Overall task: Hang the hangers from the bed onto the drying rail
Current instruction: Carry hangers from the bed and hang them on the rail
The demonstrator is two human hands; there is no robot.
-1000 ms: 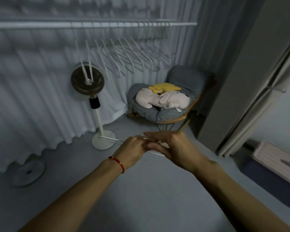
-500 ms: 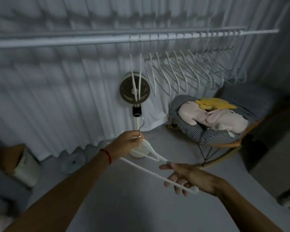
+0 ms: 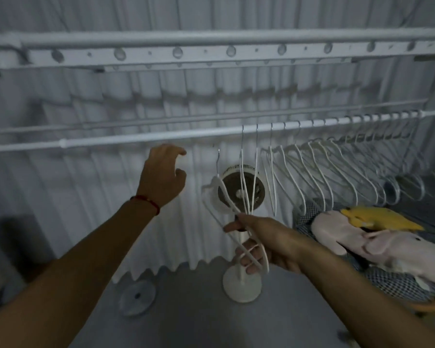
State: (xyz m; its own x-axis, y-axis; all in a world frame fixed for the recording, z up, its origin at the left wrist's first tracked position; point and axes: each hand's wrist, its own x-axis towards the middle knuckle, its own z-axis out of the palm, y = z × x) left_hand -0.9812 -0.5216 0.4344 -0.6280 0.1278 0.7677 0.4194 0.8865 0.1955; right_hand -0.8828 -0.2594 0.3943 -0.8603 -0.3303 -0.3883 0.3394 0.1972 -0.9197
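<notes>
My right hand (image 3: 264, 241) grips a white plastic hanger (image 3: 217, 194) by its lower end, holding it upright with its metal hook pointing up, below the white drying rail (image 3: 148, 139). My left hand (image 3: 162, 175) is raised just under the rail, left of the hanger, fingers apart and holding nothing. A red cord circles the left wrist. Several white hangers (image 3: 319, 172) hang in a row on the rail's right half. The bed is out of view.
A standing fan (image 3: 241, 192) on a round base stands behind the held hanger, before pleated white curtains (image 3: 73, 197). A checked chair (image 3: 397, 277) with pink and yellow soft toys sits at right. A round disc (image 3: 137, 296) lies on the floor. A perforated upper bar (image 3: 211, 52) runs overhead.
The view has tilted upward toward the rail. My left hand has let go of the hanger's hook and risen toward the rail. My right hand has lifted the hanger upright.
</notes>
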